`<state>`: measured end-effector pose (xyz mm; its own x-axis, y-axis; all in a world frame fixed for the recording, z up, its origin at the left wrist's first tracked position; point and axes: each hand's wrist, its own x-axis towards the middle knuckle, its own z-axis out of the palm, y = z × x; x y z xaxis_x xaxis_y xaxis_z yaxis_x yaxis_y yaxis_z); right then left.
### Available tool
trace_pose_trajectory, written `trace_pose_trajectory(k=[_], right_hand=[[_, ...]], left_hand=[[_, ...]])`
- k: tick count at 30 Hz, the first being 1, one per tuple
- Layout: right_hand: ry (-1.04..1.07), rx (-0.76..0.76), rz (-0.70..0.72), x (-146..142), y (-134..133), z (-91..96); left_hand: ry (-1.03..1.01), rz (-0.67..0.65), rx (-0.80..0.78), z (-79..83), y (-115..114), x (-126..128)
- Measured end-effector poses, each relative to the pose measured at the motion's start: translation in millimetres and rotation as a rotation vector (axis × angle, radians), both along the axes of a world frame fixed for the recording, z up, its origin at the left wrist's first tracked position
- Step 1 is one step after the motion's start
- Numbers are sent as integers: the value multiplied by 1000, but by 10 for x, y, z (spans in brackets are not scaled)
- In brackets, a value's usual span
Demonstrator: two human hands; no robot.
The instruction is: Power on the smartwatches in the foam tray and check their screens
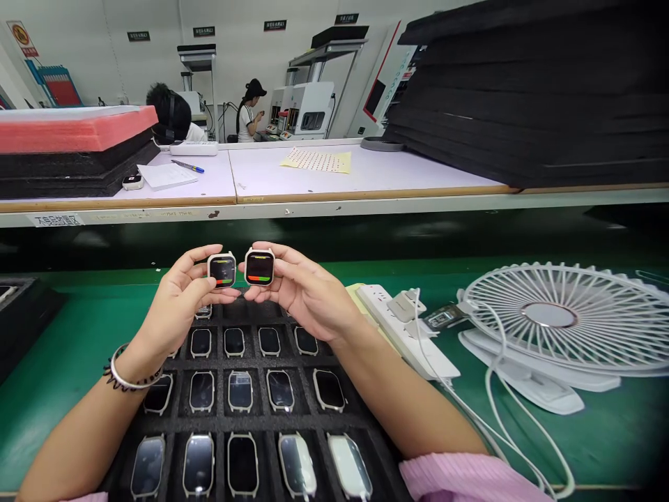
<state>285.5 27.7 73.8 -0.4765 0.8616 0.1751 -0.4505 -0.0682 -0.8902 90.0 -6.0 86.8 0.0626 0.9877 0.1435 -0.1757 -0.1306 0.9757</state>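
My left hand grips a smartwatch case by its edges, with no strap on it. Close beside it, my right hand pinches a second smartwatch case. Both screens face me and are lit, each with a red and green bar low down and small yellow text at the top. Beneath my hands lies a black foam tray whose pockets hold several more watch cases, such as a dark-screened watch in the front row. My forearms and hands cover parts of the tray's sides and back.
Right of the tray are a white power strip with plugs and cables, and a white fan. A shelf runs across the back, bearing black foam sheets and a pen. Two people are behind it.
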Motion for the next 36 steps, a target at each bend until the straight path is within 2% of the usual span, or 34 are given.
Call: trace_pose_trajectory(k=[4,7,10,15,20,26,36], right_hand=[[35,18,31,-36,66,-28],[35,58,25,-47,112,51],[4,153,13,-49,180,241],[0,319,-34,-82,308,663],[3,445,-118,-156,391,971],[-71,515,-122,-185,467,1172],[4,502,-92,-248,661,1255]], left_hand=[[-26,17,-8,21,51,6],[-23,14,36,136,68,12],[-6,6,137,352,92,16],[16,22,334,738,182,47],[18,82,446,965,309,90],[37,79,495,1103,460,89],[0,76,491,1154,683,58]])
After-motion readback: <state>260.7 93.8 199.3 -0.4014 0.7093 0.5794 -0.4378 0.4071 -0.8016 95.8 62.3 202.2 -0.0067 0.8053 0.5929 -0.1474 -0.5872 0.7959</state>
